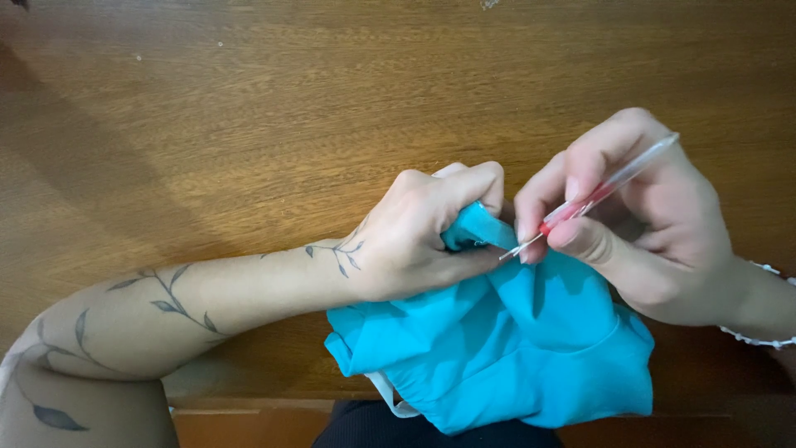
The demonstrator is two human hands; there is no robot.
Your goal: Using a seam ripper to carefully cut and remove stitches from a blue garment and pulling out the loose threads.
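Teal cloth (514, 348) bunched in left grip (423, 236), right grip (630, 216) pinching slim red-clear seam ripper (593, 197)

Under your grip and all around it you see a brown wooden table (249, 124) with a fine grain that runs sideways. Far above the grip, at the top edge, a small pale speck (489, 4) lies on the wood. Below the grip, past the near table edge, you see something dark (365, 427); what it is, is not clear.
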